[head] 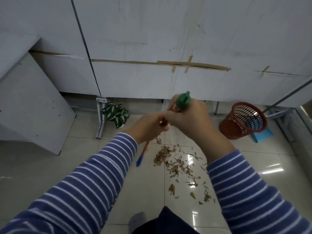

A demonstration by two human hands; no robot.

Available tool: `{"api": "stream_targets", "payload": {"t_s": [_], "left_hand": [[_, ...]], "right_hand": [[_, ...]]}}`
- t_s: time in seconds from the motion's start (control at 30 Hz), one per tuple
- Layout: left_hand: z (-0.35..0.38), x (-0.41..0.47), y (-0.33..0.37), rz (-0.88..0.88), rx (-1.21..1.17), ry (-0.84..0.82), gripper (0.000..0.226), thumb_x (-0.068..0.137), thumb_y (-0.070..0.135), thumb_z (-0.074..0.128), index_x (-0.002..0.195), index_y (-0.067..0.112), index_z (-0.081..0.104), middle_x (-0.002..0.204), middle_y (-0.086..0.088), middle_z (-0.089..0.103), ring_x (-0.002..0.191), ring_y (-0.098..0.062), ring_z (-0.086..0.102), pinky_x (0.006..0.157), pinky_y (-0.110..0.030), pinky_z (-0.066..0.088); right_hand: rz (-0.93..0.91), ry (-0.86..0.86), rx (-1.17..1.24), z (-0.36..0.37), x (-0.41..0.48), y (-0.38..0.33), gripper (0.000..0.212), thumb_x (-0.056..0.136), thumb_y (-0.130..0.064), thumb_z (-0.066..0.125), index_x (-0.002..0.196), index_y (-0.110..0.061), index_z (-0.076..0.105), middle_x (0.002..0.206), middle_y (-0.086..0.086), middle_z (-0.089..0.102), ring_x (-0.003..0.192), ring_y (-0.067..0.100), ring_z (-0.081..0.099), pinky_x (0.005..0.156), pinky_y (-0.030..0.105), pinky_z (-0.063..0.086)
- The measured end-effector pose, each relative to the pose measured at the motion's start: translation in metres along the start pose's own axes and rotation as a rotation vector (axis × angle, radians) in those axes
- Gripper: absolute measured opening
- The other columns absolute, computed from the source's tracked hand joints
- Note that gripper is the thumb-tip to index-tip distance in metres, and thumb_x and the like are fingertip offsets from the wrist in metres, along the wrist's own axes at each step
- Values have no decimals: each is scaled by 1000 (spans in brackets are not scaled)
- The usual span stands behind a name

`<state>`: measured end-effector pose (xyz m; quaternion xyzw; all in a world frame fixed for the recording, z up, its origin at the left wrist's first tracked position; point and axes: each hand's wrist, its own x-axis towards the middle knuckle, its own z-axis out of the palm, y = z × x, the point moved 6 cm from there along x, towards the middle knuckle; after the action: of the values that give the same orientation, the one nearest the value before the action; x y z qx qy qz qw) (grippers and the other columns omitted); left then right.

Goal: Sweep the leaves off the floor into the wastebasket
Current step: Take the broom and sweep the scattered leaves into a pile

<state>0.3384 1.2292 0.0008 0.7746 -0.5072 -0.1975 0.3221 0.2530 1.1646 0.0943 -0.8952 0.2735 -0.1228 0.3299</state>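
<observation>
Dry brown leaves (175, 163) lie in a loose pile on the tiled floor in front of me, with more scattered toward the lower right. A red mesh wastebasket (243, 121) stands tilted at the right, near the wall. I hold a long broom handle (144, 148) with a green cap, an orange shaft and a blue lower end. My right hand (190, 119) grips it just under the cap, and my left hand (150, 126) grips the shaft right below. Both hands are above the far end of the pile. My left sleeve hides the broom's head.
A blue dustpan (262, 135) lies behind the wastebasket. A small potted plant (116, 114) sits by a metal leg (101, 120) at the wall. A white cabinet (30, 107) fills the left. White wall panels close the back. My foot (136, 222) is at the bottom.
</observation>
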Motion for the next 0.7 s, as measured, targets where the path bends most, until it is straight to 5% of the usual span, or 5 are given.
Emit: {"api": "stream_targets", "payload": {"t_s": [0.17,0.23,0.37,0.57,0.7], "left_hand": [[0,20,-19,-89,17,-15,39,87,22,56,63,52,48,67,14,56,65,-8,54,57,-21,37],[15,24,-31,-131,23,-25,34,87,18,54,81,52,57,79,6,64,73,-16,58,62,-23,41],[52,23,-54,-213,97,-21,28,85,4,51,109,12,63,104,-11,65,92,-26,58,77,-25,38],[92,24,-33,-183,46,-94,32,91,20,45,61,30,47,60,15,48,57,-1,42,53,-13,33],[90,32,-9,-95,9,-57,33,88,14,52,62,33,42,59,13,48,54,-7,45,50,-12,32]], "right_hand": [[33,-17,97,18,14,17,7,75,-18,67,71,-24,64,68,-2,65,62,12,61,57,27,57],[59,-35,112,37,14,34,9,77,-14,65,72,-22,66,70,0,67,61,14,60,59,31,56],[63,-76,62,64,5,64,7,83,-11,62,79,-14,67,75,5,67,66,15,63,60,32,57],[155,-70,2,56,-2,96,4,81,-13,61,78,-14,62,75,5,64,69,19,61,59,33,57],[158,-44,-42,31,0,94,6,83,-19,63,79,-14,63,72,3,65,66,17,63,58,29,57]]}}
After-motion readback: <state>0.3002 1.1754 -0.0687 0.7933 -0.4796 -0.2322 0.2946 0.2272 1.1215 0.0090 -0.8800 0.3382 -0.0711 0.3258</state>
